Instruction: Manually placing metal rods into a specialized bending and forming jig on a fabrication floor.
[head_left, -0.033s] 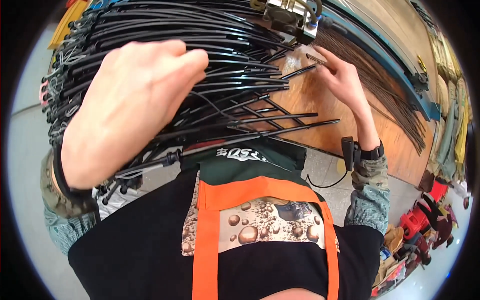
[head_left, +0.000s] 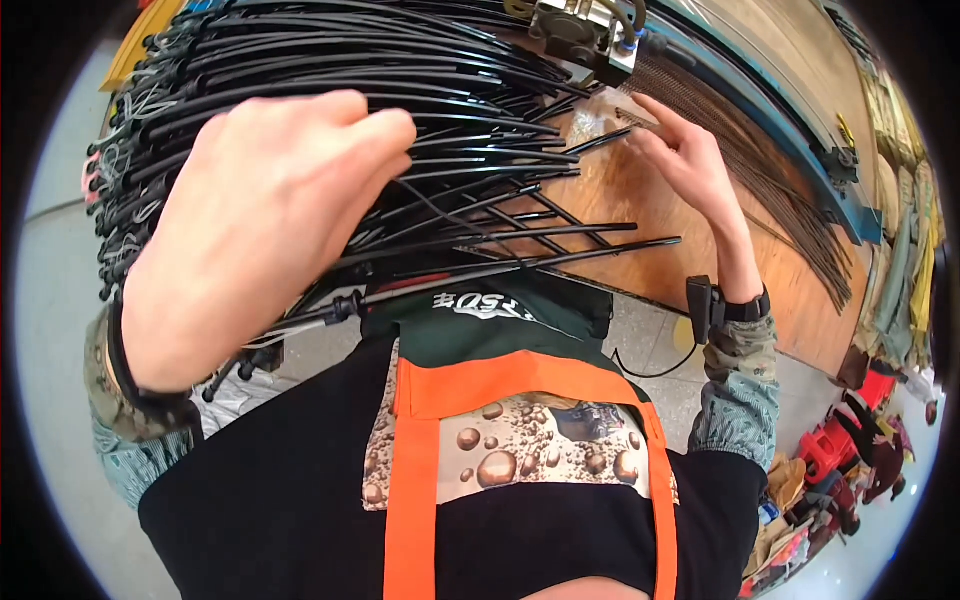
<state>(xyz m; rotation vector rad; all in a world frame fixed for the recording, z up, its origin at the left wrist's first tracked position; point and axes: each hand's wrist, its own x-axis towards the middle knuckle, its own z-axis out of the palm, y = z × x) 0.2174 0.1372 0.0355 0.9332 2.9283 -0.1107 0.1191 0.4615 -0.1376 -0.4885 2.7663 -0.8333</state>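
Observation:
My left hand (head_left: 265, 215) is raised over the left part of a large bundle of black tubes (head_left: 420, 75), its fingers curled closed. What it grips is hidden beneath it, though a thin black cord (head_left: 432, 203) runs out from under the fingers. At the right, beyond the tube ends, my right hand (head_left: 690, 160) pinches a thin brown coil spring (head_left: 622, 116) between thumb and forefinger. The spring's short end sticks out to the left. One black tube (head_left: 603, 140) slants up so that its tip lies at my right thumb.
Long brown springs (head_left: 790, 215) lie in a pile on the wooden table (head_left: 650, 225), right of my right hand. A metal clamp-like machine (head_left: 585, 40) stands at the far edge, beside a blue rail (head_left: 790, 140). Red items and people (head_left: 880, 440) show at the lower right.
My left hand has lowered slightly, and the thin cord below it has shifted. The right hand has barely moved, its spring end showing a little less.

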